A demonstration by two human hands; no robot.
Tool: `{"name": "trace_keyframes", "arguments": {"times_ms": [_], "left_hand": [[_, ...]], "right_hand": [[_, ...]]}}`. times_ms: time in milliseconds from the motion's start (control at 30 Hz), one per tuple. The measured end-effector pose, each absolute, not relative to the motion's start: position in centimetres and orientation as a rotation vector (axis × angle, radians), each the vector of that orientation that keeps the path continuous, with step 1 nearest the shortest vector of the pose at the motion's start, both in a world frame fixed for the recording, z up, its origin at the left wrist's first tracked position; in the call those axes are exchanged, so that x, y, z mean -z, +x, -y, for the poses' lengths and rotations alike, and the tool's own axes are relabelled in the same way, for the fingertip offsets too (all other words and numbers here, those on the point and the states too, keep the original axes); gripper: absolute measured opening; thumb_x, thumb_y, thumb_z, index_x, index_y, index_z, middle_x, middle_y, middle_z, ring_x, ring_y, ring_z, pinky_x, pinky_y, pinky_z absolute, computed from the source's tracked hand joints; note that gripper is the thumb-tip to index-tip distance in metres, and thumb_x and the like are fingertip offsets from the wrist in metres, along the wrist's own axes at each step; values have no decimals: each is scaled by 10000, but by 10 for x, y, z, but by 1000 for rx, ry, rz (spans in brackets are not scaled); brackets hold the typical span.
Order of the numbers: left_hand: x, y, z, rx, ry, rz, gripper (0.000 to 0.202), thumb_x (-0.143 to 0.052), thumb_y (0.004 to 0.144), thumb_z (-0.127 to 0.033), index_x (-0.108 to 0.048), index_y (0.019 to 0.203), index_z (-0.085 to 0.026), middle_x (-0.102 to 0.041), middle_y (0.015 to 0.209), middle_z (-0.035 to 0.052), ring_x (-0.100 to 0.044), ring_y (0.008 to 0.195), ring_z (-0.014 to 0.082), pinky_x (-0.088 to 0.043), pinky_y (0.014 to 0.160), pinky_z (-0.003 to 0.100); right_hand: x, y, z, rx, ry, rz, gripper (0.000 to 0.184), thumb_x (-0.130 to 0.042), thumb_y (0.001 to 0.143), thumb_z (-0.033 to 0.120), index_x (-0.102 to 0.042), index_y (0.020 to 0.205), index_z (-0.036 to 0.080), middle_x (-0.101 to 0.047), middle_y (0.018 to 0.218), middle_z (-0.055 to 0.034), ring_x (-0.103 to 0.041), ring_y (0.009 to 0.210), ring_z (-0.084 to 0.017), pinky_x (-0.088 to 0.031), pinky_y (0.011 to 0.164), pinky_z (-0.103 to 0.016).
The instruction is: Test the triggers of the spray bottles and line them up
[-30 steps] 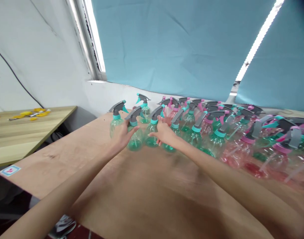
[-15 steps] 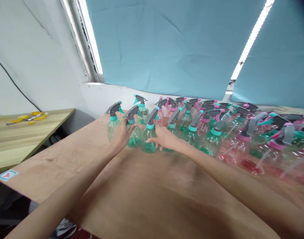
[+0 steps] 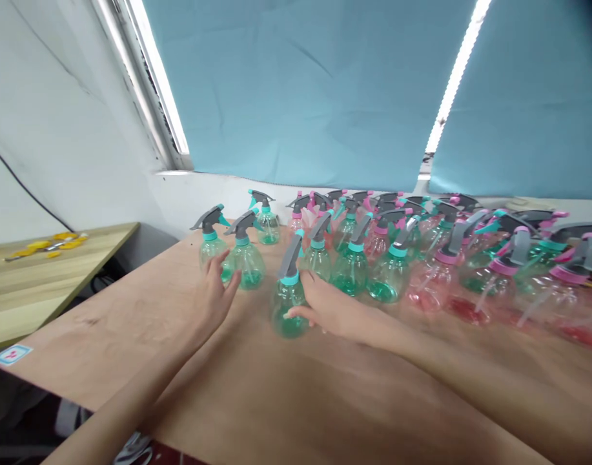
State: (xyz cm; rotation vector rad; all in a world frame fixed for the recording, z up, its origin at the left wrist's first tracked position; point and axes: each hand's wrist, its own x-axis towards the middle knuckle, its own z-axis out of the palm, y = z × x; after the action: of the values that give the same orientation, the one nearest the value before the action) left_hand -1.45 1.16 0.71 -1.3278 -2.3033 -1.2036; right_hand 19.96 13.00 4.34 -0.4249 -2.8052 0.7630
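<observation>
R hand [image 3: 325, 303] has hold of a green btl [image 3: 286, 305], fingers curled round its far/R side w/ thumb across the front; the btl is nr the middle of the view, closer to the person than the btls behind it, its grey head leaning a bit to the R above a turquoise collar. L hand [image 3: 214, 296] is well open, thumb & fingers spread apart, nothing in its grip. It's in front of the leftmost btl [image 3: 206, 253] and nr the second btl [image 3: 250, 266], both green, both upright, side by side (hard to tell if the fingertips actually touch either one). A back btl [image 3: 267, 227], also green, stands alone behind those two, nearer the wall [image 3: 218, 184]. Just R of the R hand's btl, a bit further back, a front line starts: 3 green ones, then pink btls [image 3: 428, 284] w/ pink collars. More pink & green, mixed, crowd in behind, all w/ grey heads. Everything stands on the wooden table [image 3: 257, 400]; a small sticker [image 3: 12, 354] is at its L corner. Off to the far L, a separate side table [image 3: 15, 290] has yellow bits [image 3: 38, 245] lying on it. Blue blind [image 3: 300, 97] covers most of the window at the back.
</observation>
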Motion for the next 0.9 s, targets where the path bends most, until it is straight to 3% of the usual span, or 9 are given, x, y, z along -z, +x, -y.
{"name": "trace_keyframes", "arguments": {"times_ms": [133,300,533,700,900], "left_hand": [[-9,29,-3,1185,-1585,2221,396,-479,902,-410,-484,1250,-222,-540,1248,94,-548,1173,248,-456,1010,422],[-33,99,-19,1300,-2070,2118,519,-580,852,-421,-420,1315,-251,-529,1320,106,-539,1178,283,-440,1015,467],[-46,173,-69,1594,-2138,2157,379,-593,849,-343,-512,1203,-235,-654,1089,58,-637,961,246,-511,854,405],[-46,206,-99,1667,-2266,2075,314,-525,838,-224,-546,1151,-224,-648,1094,57,-640,930,224,-510,860,401],[-44,234,-118,1895,-2363,1927,325,-492,781,-156,-572,1090,-217,-640,1156,65,-622,1045,231,-488,948,399]], "right_hand": [[-32,226,-129,-556,-341,2815,418,-591,893,359,-464,1172,75,-570,1078,-205,-649,853,-317,-527,678,-456],[-27,261,-127,-504,-372,2807,458,-584,896,367,-444,1235,92,-549,1156,-211,-612,1020,-349,-521,782,-499],[-37,319,-128,-365,-487,2797,402,-586,889,366,-522,1205,126,-602,1101,-184,-637,966,-349,-530,752,-488],[-38,353,-137,-198,-598,2796,449,-603,869,386,-516,1197,91,-618,1063,-202,-664,809,-334,-535,614,-454],[-5,376,-153,-268,-710,2637,601,-574,862,485,-428,1302,104,-548,1224,-235,-661,876,-345,-544,607,-457]]}}
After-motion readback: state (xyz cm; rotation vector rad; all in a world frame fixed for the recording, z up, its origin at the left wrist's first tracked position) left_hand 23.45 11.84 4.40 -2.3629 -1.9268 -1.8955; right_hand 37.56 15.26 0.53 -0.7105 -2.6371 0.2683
